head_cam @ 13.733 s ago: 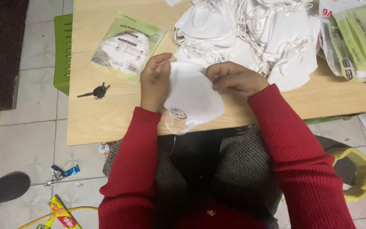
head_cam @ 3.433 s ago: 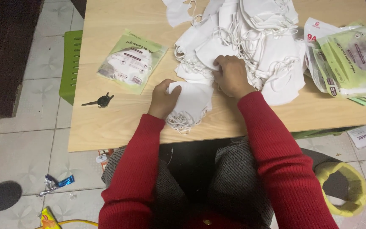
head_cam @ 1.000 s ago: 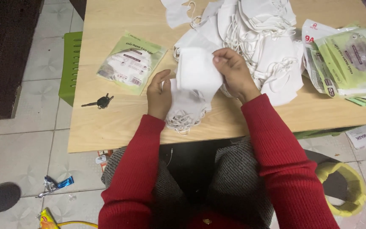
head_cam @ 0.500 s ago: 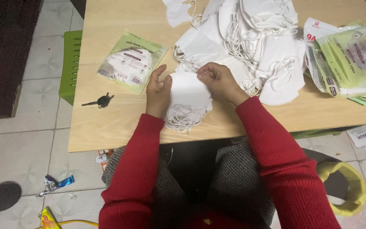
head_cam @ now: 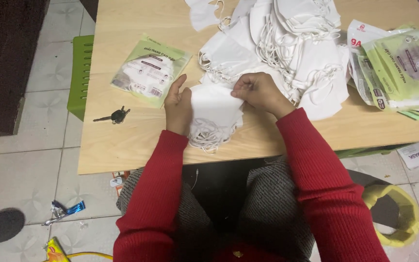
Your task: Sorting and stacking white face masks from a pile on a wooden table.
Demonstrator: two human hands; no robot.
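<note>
Bare table (head_cam: 122, 140) is lying open left of the left hand (head_cam: 178, 104) fingers, past keys (head_cam: 115, 115) and a packet (head_cam: 150, 70); a mask heap (head_cam: 277, 43) is crowding beyond the right hand (head_cam: 258, 92) fingertips.

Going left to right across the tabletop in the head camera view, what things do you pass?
Keys → single green mask packet → left hand → small stack of white masks between the hands → right hand → big heap of loose white masks → pile of green packets.
</note>
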